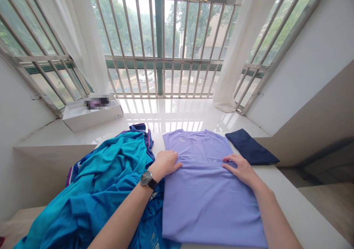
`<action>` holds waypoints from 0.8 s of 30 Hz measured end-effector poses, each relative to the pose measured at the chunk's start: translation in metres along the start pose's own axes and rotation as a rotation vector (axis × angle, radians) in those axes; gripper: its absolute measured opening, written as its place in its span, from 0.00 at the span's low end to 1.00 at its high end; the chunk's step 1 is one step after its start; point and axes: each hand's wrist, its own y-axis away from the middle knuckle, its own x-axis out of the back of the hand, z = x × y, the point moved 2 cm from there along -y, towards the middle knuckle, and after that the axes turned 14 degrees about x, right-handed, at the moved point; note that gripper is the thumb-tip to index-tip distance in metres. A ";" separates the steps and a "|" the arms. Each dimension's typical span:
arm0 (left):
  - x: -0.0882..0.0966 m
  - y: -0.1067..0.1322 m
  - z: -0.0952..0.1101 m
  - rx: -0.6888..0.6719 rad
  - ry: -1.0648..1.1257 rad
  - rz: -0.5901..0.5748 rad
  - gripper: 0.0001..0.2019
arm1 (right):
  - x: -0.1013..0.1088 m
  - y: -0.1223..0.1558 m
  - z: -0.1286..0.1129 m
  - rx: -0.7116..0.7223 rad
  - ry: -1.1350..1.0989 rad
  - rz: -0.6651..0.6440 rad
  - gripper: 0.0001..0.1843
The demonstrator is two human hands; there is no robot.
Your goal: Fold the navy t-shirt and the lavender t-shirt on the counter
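Observation:
A light purple T-shirt (204, 201) lies in front of me, partly folded. Its neckline points toward the window, and a fold edge runs across its upper part. At the left end of that fold, my left hand (165, 163) has its thumb and fingers closed on the fabric; a black-strapped watch (148, 179) is on this wrist. My right hand (241, 168) grips the same fold at its right end, between thumb and fingers. Loose blue and teal clothes (105, 179) are heaped beside my left forearm. A folded navy garment (251, 147) rests to the right of the shirt.
Behind the clothes is a glossy white window ledge (166, 112). On its left stands an open white box (94, 118) with a blurred-out item. Metal bars (190, 61) cross the window, and pale curtains (231, 68) hang at both sides.

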 end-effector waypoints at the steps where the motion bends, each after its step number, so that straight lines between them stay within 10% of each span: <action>1: 0.001 0.000 -0.004 0.011 0.014 -0.018 0.18 | 0.001 0.001 0.000 -0.007 -0.010 -0.012 0.20; 24: 0.009 0.000 -0.026 0.160 0.145 -0.060 0.18 | 0.013 0.016 0.032 -0.385 0.144 0.139 0.25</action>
